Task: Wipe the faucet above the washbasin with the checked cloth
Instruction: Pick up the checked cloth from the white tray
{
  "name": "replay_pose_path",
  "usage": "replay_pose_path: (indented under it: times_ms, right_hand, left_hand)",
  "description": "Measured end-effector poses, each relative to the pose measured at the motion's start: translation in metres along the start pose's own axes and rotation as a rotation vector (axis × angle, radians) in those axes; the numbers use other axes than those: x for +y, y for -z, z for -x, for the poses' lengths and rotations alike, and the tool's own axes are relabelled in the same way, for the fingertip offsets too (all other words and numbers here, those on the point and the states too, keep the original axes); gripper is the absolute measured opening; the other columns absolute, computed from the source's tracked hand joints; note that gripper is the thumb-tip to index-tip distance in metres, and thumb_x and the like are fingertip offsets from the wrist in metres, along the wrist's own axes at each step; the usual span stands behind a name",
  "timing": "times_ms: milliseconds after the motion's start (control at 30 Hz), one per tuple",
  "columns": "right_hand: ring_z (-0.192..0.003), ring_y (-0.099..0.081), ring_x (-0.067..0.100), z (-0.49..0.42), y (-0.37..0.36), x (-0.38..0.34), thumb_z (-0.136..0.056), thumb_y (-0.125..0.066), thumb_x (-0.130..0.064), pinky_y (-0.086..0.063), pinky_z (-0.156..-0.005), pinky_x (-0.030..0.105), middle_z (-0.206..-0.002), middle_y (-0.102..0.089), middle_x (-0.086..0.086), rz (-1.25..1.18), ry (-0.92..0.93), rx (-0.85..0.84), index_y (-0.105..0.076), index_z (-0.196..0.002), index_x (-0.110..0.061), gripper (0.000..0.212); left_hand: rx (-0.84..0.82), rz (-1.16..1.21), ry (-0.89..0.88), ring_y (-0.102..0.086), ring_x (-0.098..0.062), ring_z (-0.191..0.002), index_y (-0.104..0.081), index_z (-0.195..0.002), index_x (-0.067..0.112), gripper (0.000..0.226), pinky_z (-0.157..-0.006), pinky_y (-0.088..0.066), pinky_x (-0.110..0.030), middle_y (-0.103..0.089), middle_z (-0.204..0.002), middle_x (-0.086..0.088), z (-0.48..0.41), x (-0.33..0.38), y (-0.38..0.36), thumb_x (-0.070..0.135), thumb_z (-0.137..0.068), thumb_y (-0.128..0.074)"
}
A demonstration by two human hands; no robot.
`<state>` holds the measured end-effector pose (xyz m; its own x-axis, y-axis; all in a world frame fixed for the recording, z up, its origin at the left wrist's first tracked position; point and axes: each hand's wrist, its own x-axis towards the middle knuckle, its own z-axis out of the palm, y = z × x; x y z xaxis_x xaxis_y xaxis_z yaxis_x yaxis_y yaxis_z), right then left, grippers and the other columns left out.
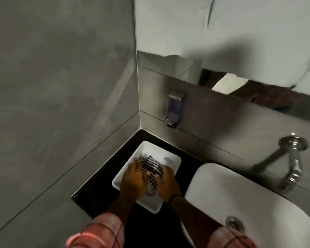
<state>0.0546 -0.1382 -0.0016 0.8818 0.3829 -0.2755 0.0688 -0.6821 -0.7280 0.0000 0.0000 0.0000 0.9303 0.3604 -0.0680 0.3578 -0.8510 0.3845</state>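
**Both hands on the checked cloth in the white tray**

Grey walls (61,86) met in a corner above a black counter (100,197), and a mirror (222,33) ran along the upper right of the back wall. The white washbasin (258,197) sat at the right end of the counter, its metal drain (234,223) visible near the lower edge. A white rectangular tray (168,158) lay on the counter in the corner, just beside the basin's left rim.

The chrome faucet (293,161) projected from the back wall above the washbasin, well apart from both hands. A soap dispenser (174,110) was fixed to the same wall, between the corner and the faucet.

The checked cloth (153,168) lay bunched inside the tray, dark and light stripes showing between the two hands. The left hand (134,179) rested flat on the cloth's left side, fingers spread wide and pointing toward the corner. The right hand (167,183) pressed on the cloth's right side with its fingers curved down over the fabric; whether it gripped the cloth or only lay on it could not be told through the motion blur. A dark band (174,196) circled the right wrist, and pink checked sleeves (100,231) covered both forearms.
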Motion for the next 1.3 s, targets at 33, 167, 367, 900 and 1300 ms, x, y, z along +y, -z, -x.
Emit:
replay_pose_path:
  times_ms: [33, 167, 367, 900, 1300]
  right_hand:
    - [-0.148, -0.041, 0.028, -0.014, -0.012, 0.003, -0.105, -0.048, -0.024, -0.034, -0.122, 0.038, -0.162, -0.038, 0.013, -0.041, -0.057, -0.034, -0.034, -0.157, -0.009, 0.056]
    - [-0.143, -0.047, 0.036, -0.058, -0.045, 0.006, -0.104, -0.05, -0.019, -0.042, -0.118, 0.045, -0.162, -0.039, 0.016, -0.149, -0.364, -0.069, -0.034, -0.158, -0.007, 0.057]
    - [-0.151, -0.032, 0.043, -0.099, -0.067, 0.006, -0.101, -0.058, -0.03, -0.034, -0.123, 0.052, -0.171, -0.017, 0.017, -0.145, -0.698, -0.044, -0.004, -0.165, -0.009, 0.086]
    - [-0.086, -0.074, 0.003, -0.073, -0.036, -0.001, -0.09, -0.074, -0.023, -0.053, -0.062, 0.008, -0.083, -0.08, -0.021, -0.624, -0.347, 0.039, -0.075, -0.095, -0.039, 0.016]
    - [-0.121, -0.066, 0.038, 0.152, 0.195, 0.046, -0.078, -0.073, -0.01, -0.042, -0.117, 0.057, -0.13, -0.069, 0.027, -1.184, -0.45, 0.554, -0.067, -0.129, 0.003, 0.053]
  left_hand:
    - [-0.039, 0.039, 0.041, -0.02, -0.027, -0.148, -0.02, -0.153, 0.007, 0.063, -0.12, -0.016, -0.035, -0.022, -0.162, -0.015, -0.009, -0.009, -0.011, 0.039, -0.101, -0.034]
    - [-0.165, 0.101, 0.158, -0.015, -0.029, -0.149, -0.01, -0.155, 0.013, 0.067, -0.12, -0.018, -0.042, -0.016, -0.164, -0.012, -0.043, -0.034, -0.052, 0.033, -0.099, -0.039]
    - [-0.316, -0.01, 0.173, -0.009, -0.036, -0.149, -0.007, -0.155, 0.016, 0.082, -0.118, -0.024, -0.048, -0.006, -0.165, -0.013, -0.061, -0.047, -0.08, 0.043, -0.091, -0.051]
    - [-0.168, 0.173, 0.128, -0.017, -0.029, -0.149, -0.017, -0.154, 0.027, 0.061, -0.115, -0.032, -0.047, -0.014, -0.165, -0.007, -0.054, -0.052, -0.074, 0.04, -0.099, -0.04]
    - [-0.129, 0.031, -0.432, -0.003, -0.02, -0.152, -0.01, -0.156, 0.022, 0.069, -0.121, -0.013, -0.04, -0.004, -0.165, 0.0, -0.037, 0.133, -0.078, 0.057, -0.097, -0.021]
